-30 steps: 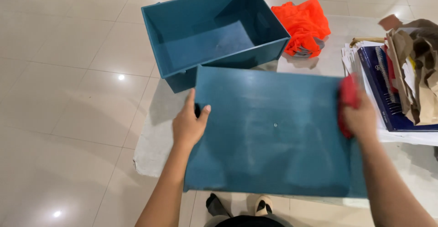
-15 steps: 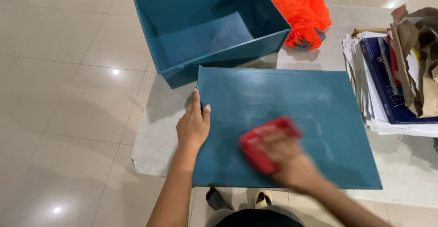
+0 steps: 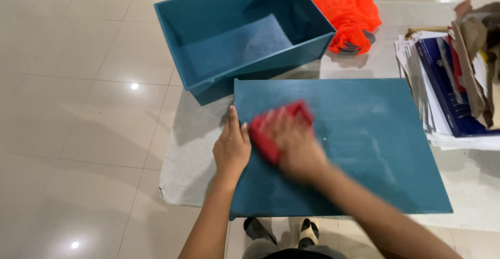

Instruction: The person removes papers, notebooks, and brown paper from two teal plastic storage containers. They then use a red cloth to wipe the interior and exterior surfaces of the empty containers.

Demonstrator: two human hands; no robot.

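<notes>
A flat teal board [image 3: 364, 149] lies on a pale table [image 3: 190, 155]. My left hand [image 3: 232, 147] rests flat on the board's left edge, fingers together, pressing it down. My right hand [image 3: 294, 147] is blurred with motion and holds a red cloth [image 3: 273, 128] against the board's left half, close to my left hand. An open teal box [image 3: 239, 35] stands just beyond the board, empty inside.
An orange garment [image 3: 349, 14] lies behind the box on the right. A stack of papers, a dark blue folder and brown paper [image 3: 453, 76] sits at the table's right edge. Glossy floor tiles [image 3: 78, 108] lie to the left. My feet show under the table.
My right hand with the red cloth has swept from the board's right edge across to its left half. My left hand has stayed on the left edge.
</notes>
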